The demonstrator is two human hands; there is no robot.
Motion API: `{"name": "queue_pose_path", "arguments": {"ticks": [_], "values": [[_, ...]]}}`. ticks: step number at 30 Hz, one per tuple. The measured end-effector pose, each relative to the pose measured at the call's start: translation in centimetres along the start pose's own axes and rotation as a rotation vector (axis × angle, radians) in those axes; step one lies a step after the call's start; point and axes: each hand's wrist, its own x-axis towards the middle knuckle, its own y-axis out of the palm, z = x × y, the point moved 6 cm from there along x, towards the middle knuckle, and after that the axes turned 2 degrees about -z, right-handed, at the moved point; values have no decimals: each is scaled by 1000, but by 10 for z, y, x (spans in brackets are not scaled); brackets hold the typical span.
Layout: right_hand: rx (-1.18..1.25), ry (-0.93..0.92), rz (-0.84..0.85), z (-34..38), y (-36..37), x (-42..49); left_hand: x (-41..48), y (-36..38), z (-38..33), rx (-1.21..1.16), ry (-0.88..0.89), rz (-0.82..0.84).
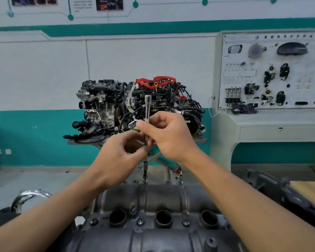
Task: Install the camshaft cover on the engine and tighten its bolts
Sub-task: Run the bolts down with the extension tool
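The grey camshaft cover (153,199) lies on the engine right below me, with three round plug holes along its near side and small bolts (140,222) beside them. A long chrome T-handle socket wrench (147,108) stands upright, its lower tip on a bolt (145,181) at the cover's far edge. My right hand (168,135) grips the wrench shaft near its crossbar. Just below, my left hand (123,151) pinches the shaft with curled fingers.
Two display engines (135,104) sit on a stand against the teal and white wall behind the wrench. A grey training panel (273,70) with car parts stands at the right. A shiny hose (33,194) lies at the left, dark engine parts (273,186) at the right.
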Motion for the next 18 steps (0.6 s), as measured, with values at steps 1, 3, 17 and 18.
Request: {"name": "queue_pose_path", "arguments": {"ticks": [1, 3, 17, 18], "values": [[-27, 0, -41, -1, -2, 0, 1, -2, 0, 11, 1, -44], [-86, 7, -72, -3, -2, 0, 1, -6, 3, 16, -21, -104], [48, 22, 138, 6, 10, 0, -2, 1, 1, 33, -1, 57], [49, 26, 149, 7, 10, 0, -3, 3, 2, 31, -2, 84]]}}
